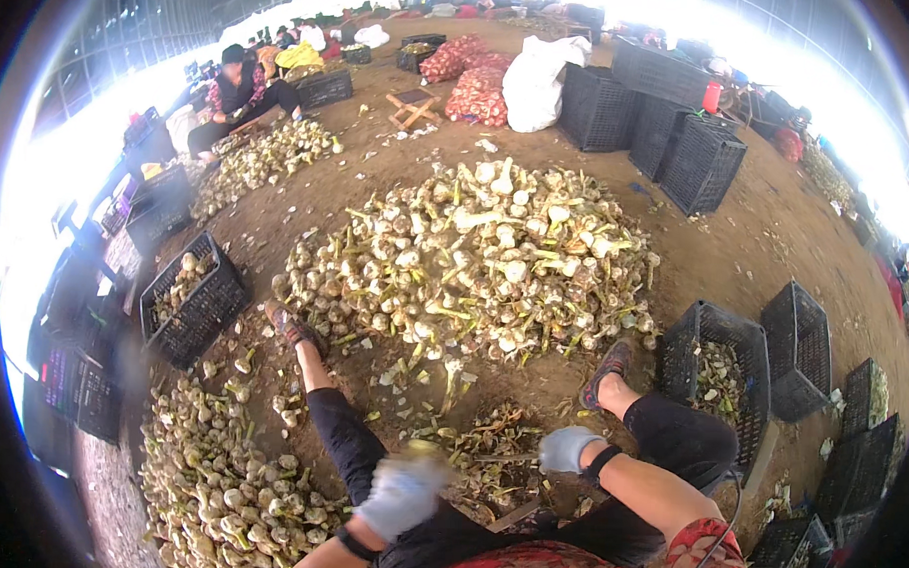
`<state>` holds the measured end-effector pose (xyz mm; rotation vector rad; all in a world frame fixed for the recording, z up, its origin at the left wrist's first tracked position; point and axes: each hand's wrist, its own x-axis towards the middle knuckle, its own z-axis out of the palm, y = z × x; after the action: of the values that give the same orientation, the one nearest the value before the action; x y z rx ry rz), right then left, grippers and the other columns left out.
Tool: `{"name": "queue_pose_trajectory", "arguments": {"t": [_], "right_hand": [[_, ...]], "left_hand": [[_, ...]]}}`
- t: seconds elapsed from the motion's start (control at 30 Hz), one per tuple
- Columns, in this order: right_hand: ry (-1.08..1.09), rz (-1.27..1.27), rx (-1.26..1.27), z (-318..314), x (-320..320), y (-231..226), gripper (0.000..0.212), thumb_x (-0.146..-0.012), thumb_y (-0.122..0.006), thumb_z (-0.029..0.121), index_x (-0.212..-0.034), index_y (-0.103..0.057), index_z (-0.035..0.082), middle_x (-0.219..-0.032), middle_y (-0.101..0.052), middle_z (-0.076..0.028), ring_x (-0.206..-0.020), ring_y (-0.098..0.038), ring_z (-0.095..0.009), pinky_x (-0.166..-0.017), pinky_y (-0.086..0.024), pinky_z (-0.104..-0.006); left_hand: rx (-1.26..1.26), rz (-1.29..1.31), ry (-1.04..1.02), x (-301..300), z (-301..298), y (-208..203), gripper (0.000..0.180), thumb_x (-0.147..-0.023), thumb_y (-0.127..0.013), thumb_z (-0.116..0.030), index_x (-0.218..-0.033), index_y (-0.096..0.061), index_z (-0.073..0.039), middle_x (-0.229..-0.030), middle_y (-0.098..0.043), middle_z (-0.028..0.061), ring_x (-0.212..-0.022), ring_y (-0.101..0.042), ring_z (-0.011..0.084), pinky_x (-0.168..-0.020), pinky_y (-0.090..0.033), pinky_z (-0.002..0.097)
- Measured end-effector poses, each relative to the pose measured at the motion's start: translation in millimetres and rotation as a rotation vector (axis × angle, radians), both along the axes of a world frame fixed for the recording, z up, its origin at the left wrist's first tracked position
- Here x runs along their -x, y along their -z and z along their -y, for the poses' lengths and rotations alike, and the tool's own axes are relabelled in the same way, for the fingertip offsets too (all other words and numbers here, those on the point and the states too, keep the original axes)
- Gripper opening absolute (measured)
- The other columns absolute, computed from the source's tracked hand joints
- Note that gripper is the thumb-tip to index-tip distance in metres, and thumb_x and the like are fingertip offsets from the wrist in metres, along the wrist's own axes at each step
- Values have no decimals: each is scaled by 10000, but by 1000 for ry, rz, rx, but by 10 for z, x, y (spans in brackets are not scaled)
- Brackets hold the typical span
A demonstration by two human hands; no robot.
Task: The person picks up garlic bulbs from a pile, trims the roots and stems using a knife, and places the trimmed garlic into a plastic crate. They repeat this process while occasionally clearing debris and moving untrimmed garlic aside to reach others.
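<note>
My left hand (405,495), in a pale glove with a dark wristband, is smeared by motion above my left thigh. A yellowish blur shows at its fingertips; whether it is a garlic bulb I cannot tell. Between my knees my right hand (569,448), also gloved, is closed around what looks like a thin knife (503,458) pointing left. Beneath lie cut stalks and dry peelings (484,440) on the soil. A big heap of garlic with stems (496,250) spreads beyond my feet. Another pile of bulbs (232,487) lies by my left leg.
A black crate partly filled with garlic (198,305) tilts at my left; a crate with trimmings (716,378) stands by my right knee. More black crates (699,157) stand far right, near a white sack (542,82) and red net bags (478,93). Another person (243,91) sits far left.
</note>
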<state>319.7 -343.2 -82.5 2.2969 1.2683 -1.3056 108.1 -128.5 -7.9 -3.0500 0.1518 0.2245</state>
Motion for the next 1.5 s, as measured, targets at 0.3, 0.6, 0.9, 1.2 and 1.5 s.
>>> {"name": "queue_pose_trajectory", "arguments": {"t": [0.3, 0.6, 0.9, 1.2, 1.5], "right_hand": [[716, 238, -698, 394, -479, -1430, 225, -783, -707, 251, -862, -671, 43, -808, -681, -116, -739, -673, -257, -684, -547, -361], [1033, 328, -1120, 1356, -1159, -2273, 228, -760, -722, 90, -928, -606, -11, -689, -552, -17, -561, -543, -108, -505, -438, -275], [1443, 119, -1163, 1197, -1688, -732, 343, -683, -806, 91, -963, -629, 1, -800, -612, -32, -691, -567, -135, -618, -479, -298], [1901, -97, -1410, 742, -2900, 623, 176, -751, -745, 78, -903, -700, 1, -816, -672, -41, -710, -597, -143, -668, -450, -301], [1824, -237, -1409, 268, -4062, 1339, 494, -819, -690, 305, -1166, -601, -34, -1086, -627, -118, -991, -554, -237, -922, -406, -376]], "left_hand": [[-160, -577, -972, 2551, -2113, -138, 683, -651, -740, -523, -1127, -636, -44, -1037, -680, 169, -996, -651, 326, -864, -516, 415], [-105, -420, -1121, 1813, -2156, -206, 726, -692, -699, -593, -1128, -639, -16, -1044, -681, 202, -1009, -653, 329, -871, -510, 416], [-117, -481, -707, -424, -1792, -767, 538, -794, -658, -430, -1147, -561, -35, -1074, -655, 198, -1038, -632, 344, -887, -504, 430], [53, -213, -364, -3309, -1642, -534, 545, -905, -570, -458, -1199, -564, 2, -1129, -610, 221, -1082, -590, 378, -958, -451, 464], [294, -229, -325, -5491, -820, 998, 681, -909, -511, -557, -1387, -452, -75, -1327, -513, 262, -1224, -500, 409, -1002, -428, 479]]}}
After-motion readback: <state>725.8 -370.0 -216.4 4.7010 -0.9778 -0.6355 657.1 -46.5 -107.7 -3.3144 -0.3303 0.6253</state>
